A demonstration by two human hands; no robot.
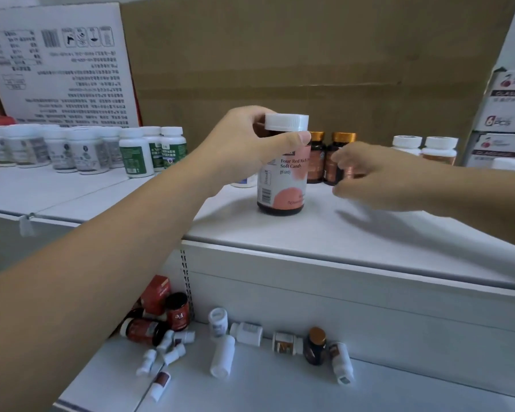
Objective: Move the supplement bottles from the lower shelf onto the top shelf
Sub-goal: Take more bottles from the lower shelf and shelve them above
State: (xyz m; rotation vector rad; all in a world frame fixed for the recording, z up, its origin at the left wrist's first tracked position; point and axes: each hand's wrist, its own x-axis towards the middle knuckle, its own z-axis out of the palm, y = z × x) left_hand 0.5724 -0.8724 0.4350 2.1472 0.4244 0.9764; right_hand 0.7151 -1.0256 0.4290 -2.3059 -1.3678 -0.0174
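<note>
Head view: left hand [248, 140] pinches candy bottle [282, 187] under its cap [286, 122]; likely light, rigid, slick. Right hand [379, 177] beside it, grip unclear.

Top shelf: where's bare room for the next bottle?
Free: the top shelf's front strip right of the Soft Candy bottle, before the right hand; also front-left, before the green bottles. Crowded: the back row, amber bottles by the right hand, white bottles at both ends.

Big brown cardboard sheet [309, 55] at the back, white printed carton [60, 63] upside down at left, stacked white boxes [506, 114] at right.
</note>
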